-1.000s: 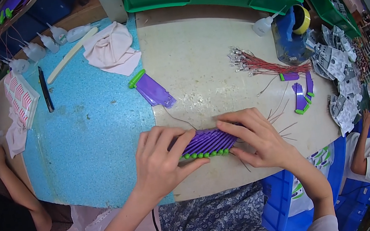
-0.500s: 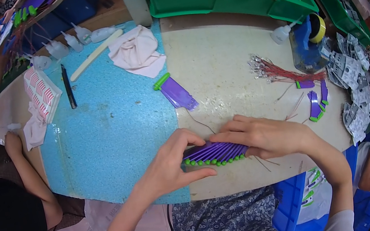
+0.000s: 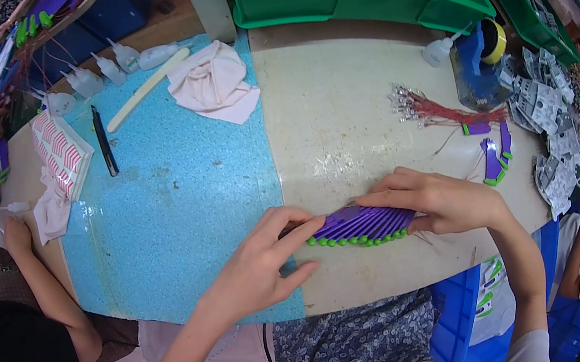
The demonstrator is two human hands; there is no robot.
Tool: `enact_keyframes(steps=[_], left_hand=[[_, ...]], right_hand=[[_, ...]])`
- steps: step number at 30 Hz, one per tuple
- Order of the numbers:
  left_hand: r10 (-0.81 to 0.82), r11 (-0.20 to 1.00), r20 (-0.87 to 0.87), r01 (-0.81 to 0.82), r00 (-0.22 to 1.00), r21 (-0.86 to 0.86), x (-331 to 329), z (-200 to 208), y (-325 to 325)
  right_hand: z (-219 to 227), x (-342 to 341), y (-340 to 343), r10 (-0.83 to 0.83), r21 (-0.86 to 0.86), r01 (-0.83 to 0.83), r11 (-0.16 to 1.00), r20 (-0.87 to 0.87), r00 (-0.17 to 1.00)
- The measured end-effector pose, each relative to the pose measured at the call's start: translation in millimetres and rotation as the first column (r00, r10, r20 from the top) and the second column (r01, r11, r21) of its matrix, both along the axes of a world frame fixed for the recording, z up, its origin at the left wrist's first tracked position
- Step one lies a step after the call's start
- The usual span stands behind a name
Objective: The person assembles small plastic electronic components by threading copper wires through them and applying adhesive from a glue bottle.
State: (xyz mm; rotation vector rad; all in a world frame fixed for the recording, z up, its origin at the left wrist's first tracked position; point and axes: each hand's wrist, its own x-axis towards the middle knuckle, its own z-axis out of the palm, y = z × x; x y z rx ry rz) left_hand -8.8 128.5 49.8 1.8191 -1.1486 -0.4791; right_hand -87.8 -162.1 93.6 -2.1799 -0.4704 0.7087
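A fanned row of thin purple plastic pieces with rounded green ends (image 3: 364, 225) is gathered between my two hands, close to the table's near edge. My left hand (image 3: 254, 265) is at its left end, fingertips on the far upper edge, thumb held apart below the green ends. At the other end, my right hand (image 3: 437, 201) pinches the row, fingers along the top and thumb at the side. Thin wires stick out below the right hand. The undersides of the pieces are hidden.
Right of the hands lie a bundle of red wires (image 3: 440, 108) and loose purple pieces (image 3: 491, 159). A green bin (image 3: 352, 3) of similar pieces stands at the back. A cloth (image 3: 212, 82), a wooden stick (image 3: 148, 89) and a black cutter (image 3: 104, 142) lie left. A co-worker's arm (image 3: 54, 292) rests there.
The single purple piece with a green end that lay beyond my hands is gone from that spot. The fanned row and my right hand have shifted right. The left co-worker's far arm is raised.
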Motion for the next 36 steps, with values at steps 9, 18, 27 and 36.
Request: enact_keyframes(steps=[9,18,27,36], left_hand=[[0.096,0.995,0.151,-0.089,0.984,-0.053,-5,-21,-6],[0.243,0.953,0.444,-0.297,0.862,0.055,-30,-3,-31],[0.261,0.962,0.482,-0.268,0.837,-0.055,-21,-25,-31],[0.232,0.968,0.491,-0.247,0.84,-0.035,-20,-23,-29]], right_hand=[[-10,-3,11,-0.042,-0.119,0.089,0.989,0.352,0.935],[-21,-12,-1,-0.138,-0.092,0.199,0.976,0.449,0.883],[-41,-15,-4,-0.24,0.069,0.235,0.969,0.469,0.85],[-47,-15,-6,-0.316,0.186,0.261,0.947,0.406,0.858]])
